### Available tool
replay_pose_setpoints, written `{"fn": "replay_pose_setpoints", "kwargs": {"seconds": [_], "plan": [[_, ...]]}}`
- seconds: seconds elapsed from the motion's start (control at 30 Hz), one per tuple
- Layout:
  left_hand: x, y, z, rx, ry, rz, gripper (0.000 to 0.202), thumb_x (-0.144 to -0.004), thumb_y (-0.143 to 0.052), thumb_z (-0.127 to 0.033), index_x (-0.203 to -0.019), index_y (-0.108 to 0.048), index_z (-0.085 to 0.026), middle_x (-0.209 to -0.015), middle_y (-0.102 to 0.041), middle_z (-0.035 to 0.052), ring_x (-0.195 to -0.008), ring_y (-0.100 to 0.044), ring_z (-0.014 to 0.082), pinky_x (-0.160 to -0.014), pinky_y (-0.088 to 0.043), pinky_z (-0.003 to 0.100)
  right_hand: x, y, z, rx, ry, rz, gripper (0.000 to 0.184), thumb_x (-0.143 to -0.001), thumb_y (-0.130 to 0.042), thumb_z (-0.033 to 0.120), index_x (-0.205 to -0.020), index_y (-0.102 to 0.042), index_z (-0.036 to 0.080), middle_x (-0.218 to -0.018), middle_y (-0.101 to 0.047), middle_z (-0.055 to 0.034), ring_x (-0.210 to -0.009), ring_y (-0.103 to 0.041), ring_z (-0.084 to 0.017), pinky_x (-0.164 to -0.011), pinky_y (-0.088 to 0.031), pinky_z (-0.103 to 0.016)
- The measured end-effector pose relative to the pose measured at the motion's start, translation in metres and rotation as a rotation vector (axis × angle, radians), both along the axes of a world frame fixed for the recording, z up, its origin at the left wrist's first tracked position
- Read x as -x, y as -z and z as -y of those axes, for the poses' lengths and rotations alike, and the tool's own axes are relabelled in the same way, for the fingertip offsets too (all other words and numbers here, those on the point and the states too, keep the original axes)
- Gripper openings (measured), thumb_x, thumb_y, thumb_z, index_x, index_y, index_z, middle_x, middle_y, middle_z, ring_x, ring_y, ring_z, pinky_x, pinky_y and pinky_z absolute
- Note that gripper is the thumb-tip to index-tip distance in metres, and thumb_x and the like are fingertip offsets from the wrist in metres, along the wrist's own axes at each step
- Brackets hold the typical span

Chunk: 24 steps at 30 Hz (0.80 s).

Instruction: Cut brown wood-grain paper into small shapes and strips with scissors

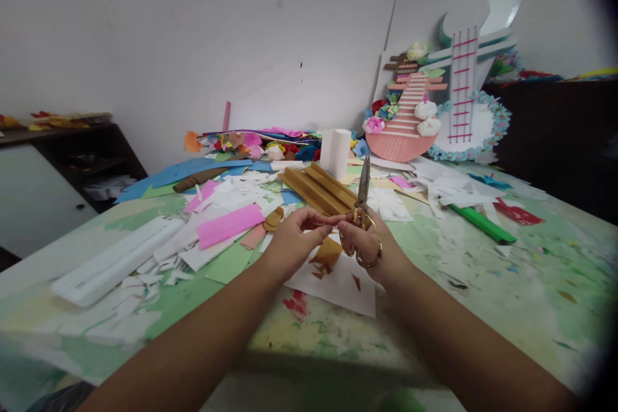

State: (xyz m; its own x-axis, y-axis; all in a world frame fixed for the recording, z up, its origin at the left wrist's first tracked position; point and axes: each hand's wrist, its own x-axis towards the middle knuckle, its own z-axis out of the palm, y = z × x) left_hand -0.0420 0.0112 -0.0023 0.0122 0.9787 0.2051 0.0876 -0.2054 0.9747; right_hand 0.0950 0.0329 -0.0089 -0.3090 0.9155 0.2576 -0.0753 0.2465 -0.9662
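My right hand (369,244) is wrapped round gold-handled scissors (363,190), whose blades point upward and look closed. My left hand (297,241) is in a pinch, its fingertips nearly meeting those of my right hand. A thin brown strip, seemingly paper, shows at the fingertips of both hands; its shape is mostly hidden. Below them, a brown paper piece (329,251) and several small brown scraps lie on a white sheet (350,290). Just beyond my hands rest folded strips of golden-brown paper (313,190).
White scraps, a pink paper piece (229,225) and a long white case-like object (118,261) lie at left. A white roll (341,154) stands behind. On the right are a green roll (483,224) and red paper (519,211). Guitar-shaped paper crafts (403,119) lean at the back.
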Motion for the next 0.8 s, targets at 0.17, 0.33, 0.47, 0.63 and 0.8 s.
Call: {"fn": "replay_pose_setpoints", "kwargs": {"seconds": [0.17,0.33,0.47,0.63,0.8], "plan": [[-0.0015,-0.0032,0.0008,0.008,0.012,0.193,0.020,-0.059,-0.063,-0.022,-0.062,-0.044,-0.016,-0.062,-0.056,-0.0030,-0.059,-0.053,0.0081,-0.058,-0.040,0.022,0.0010,-0.0042,0.0013,0.000,-0.007,-0.037,0.019,-0.068,-0.052,0.032,-0.077,-0.042,0.019,-0.054,-0.046,0.0050,-0.044,-0.039,-0.007,-0.044,-0.034,-0.022],[0.0025,-0.0025,-0.0037,-0.002,-0.092,0.201,0.019,-0.057,-0.065,-0.024,-0.063,-0.050,-0.015,-0.057,-0.053,-0.0034,-0.047,-0.047,0.0064,-0.049,-0.038,0.021,-0.0010,-0.0015,-0.0025,-0.033,0.206,0.260,0.029,-0.065,-0.055,0.042,-0.073,-0.038,0.020,-0.057,-0.045,0.0055,-0.044,-0.037,-0.007,-0.043,-0.030,-0.021],[0.0047,-0.0065,-0.0028,0.037,-0.134,0.249,0.016,-0.061,-0.061,-0.027,-0.069,-0.055,-0.013,-0.058,-0.052,-0.0024,-0.045,-0.044,0.0048,-0.046,-0.038,0.020,-0.0031,0.0029,-0.0016,-0.208,0.305,0.566,0.032,-0.065,-0.051,0.049,-0.072,-0.037,0.021,-0.055,-0.043,0.0053,-0.048,-0.039,-0.010,-0.045,-0.029,-0.022],[0.0028,-0.0103,0.0008,0.145,-0.110,0.254,0.014,-0.070,-0.050,-0.027,-0.072,-0.053,-0.013,-0.060,-0.055,0.0002,-0.050,-0.053,0.0083,-0.051,-0.044,0.022,-0.0024,-0.0019,0.0052,-0.239,0.228,0.719,0.034,-0.067,-0.048,0.051,-0.078,-0.040,0.020,-0.061,-0.048,0.0028,-0.053,-0.044,-0.011,-0.048,-0.031,-0.023],[0.0010,-0.0100,0.0007,0.168,-0.071,0.233,0.012,-0.069,-0.051,-0.018,-0.078,-0.043,-0.018,-0.066,-0.058,0.0000,-0.055,-0.057,0.0110,-0.058,-0.047,0.028,-0.0033,-0.0027,0.0033,-0.266,0.228,0.703,0.035,-0.065,-0.050,0.052,-0.074,-0.041,0.020,-0.061,-0.047,0.0033,-0.053,-0.042,-0.011,-0.048,-0.031,-0.023]]}}
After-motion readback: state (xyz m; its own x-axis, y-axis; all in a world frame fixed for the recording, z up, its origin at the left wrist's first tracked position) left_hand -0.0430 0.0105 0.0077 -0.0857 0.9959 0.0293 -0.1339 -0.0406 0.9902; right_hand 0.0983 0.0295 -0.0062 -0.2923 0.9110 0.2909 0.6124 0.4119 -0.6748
